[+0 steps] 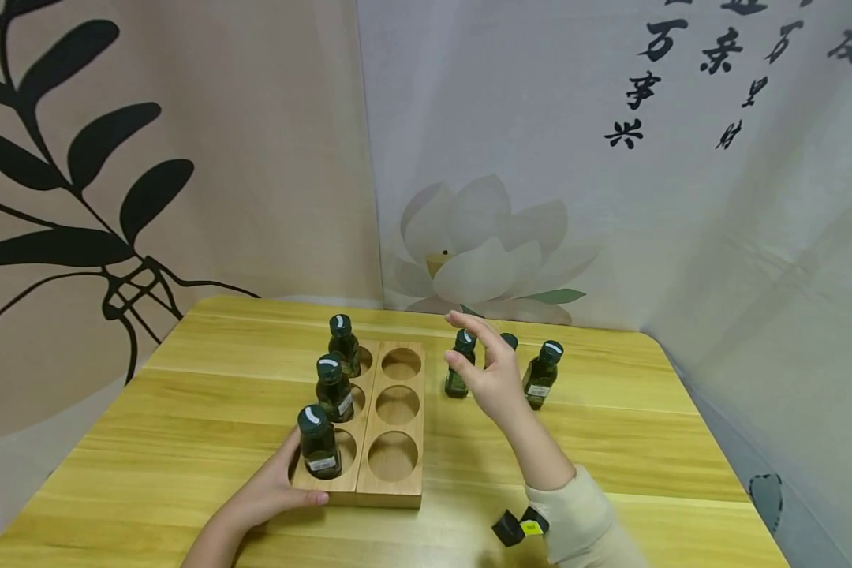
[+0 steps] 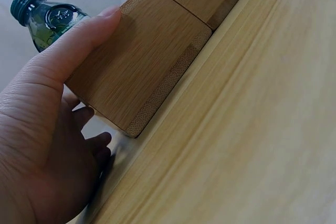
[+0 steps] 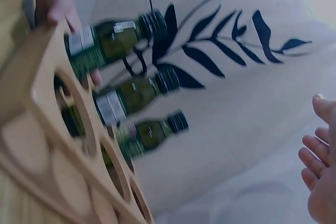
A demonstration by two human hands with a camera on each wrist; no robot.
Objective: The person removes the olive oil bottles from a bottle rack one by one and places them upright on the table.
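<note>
A wooden rack (image 1: 389, 500) with two rows of round holes lies on the table. Along its left row stand three dark green bottles with dark caps: a near one (image 1: 319, 454), a middle one (image 1: 336, 397) and a far one (image 1: 344, 348). My left hand (image 1: 273, 489) grips the rack's near left corner, thumb on the front face (image 2: 136, 51) and fingers round the side. Raised above the table right of the rack is my right hand (image 1: 495, 383), thumb and fingers apart, holding nothing. It partly hides a capped bottle (image 1: 509, 341) behind it.
Two more bottles, one left (image 1: 456, 372) and one right (image 1: 542, 380) of my right hand, stand on the wooden table (image 1: 610, 442). A small black object with a yellow label (image 1: 509, 528) is by the right sleeve. A printed cloth (image 1: 284, 158) hangs behind the table.
</note>
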